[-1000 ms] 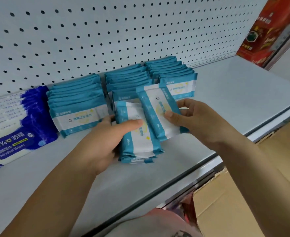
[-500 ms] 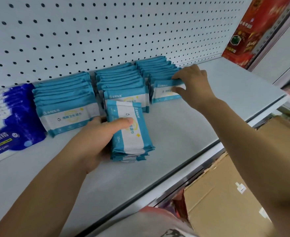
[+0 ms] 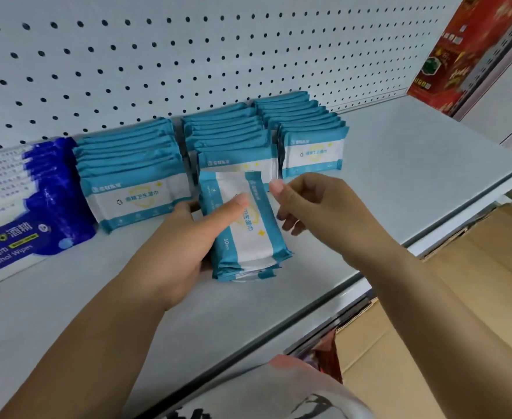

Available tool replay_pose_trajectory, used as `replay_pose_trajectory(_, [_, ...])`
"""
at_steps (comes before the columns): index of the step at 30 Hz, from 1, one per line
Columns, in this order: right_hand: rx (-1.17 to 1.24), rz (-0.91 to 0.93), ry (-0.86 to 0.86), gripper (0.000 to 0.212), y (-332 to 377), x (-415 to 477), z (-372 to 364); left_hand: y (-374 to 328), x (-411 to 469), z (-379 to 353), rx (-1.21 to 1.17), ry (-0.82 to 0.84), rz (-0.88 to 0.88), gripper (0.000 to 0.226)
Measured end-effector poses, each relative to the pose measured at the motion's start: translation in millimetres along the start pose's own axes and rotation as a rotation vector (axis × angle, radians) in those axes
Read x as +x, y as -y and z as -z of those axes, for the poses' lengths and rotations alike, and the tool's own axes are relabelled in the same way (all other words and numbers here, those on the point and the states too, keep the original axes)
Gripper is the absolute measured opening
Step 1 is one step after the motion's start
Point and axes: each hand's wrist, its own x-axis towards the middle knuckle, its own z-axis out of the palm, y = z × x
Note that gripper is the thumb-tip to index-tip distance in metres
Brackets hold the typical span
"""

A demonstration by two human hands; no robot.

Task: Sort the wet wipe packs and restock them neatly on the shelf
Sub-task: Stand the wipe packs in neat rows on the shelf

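My left hand [image 3: 176, 246] grips a small stack of teal-and-white wet wipe packs [image 3: 245, 228], thumb across the top pack, just above the shelf [image 3: 400, 164]. My right hand [image 3: 312, 213] hovers at the stack's right edge, thumb by the top pack's upper corner and fingers loosely curled, holding nothing. Behind them three rows of the same packs stand upright against the pegboard: a left row [image 3: 134, 189], a middle row [image 3: 236, 152] and a right row [image 3: 312, 149].
Larger dark-blue alcohol wipe packs [image 3: 31, 213] stand at the far left of the shelf. A red carton [image 3: 460, 49] sits at the back right corner. Brown cardboard boxes [image 3: 466, 297] lie below the shelf's front edge on the right.
My right hand carried one pack from the held stack to the front of the right row, left it there, and has come back beside the stack. My left hand kept its hold.
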Motion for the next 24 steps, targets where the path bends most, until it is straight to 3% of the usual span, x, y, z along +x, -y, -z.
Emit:
replay_pose_trajectory(3, [-0.012, -0.015, 0.058, 0.055, 4.3, -13.1, -15.5, -0.3, -0.2, 0.5, 0.001, 0.001, -0.015, 0.08])
replay_pose_trajectory(9, [0.186, -0.11, 0.114, 0.031, -0.7, -4.1, -4.4, -1.8, -2.1, 5.0, 0.008, 0.012, 0.026, 0.059])
replay_pose_trajectory(13, [0.287, -0.178, 0.095, 0.031, -13.3, 5.5, 7.4, 1.7, -0.6, 5.4, 0.039, -0.055, 0.028, 0.057])
replay_pose_trajectory(16, [0.29, -0.132, -0.013, 0.027, -20.8, 19.3, 26.7, 2.0, -1.6, 4.3, 0.022, -0.073, 0.038, 0.053])
replay_pose_trajectory(18, [0.148, -0.05, -0.156, 0.023, -26.5, 33.6, 43.0, 2.5, -1.6, 3.9, 0.008, -0.07, 0.043, 0.052])
replay_pose_trajectory(21, [-0.258, 0.19, -0.355, 0.012, -34.1, 56.0, 67.4, 2.4, -2.1, 2.3, 0.001, -0.061, 0.05, 0.049])
replay_pose_trajectory(24, [-0.653, 0.384, -0.355, 0.016, -38.6, 80.9, 86.4, 1.1, -2.9, 0.7, -0.006, -0.046, 0.053, 0.044])
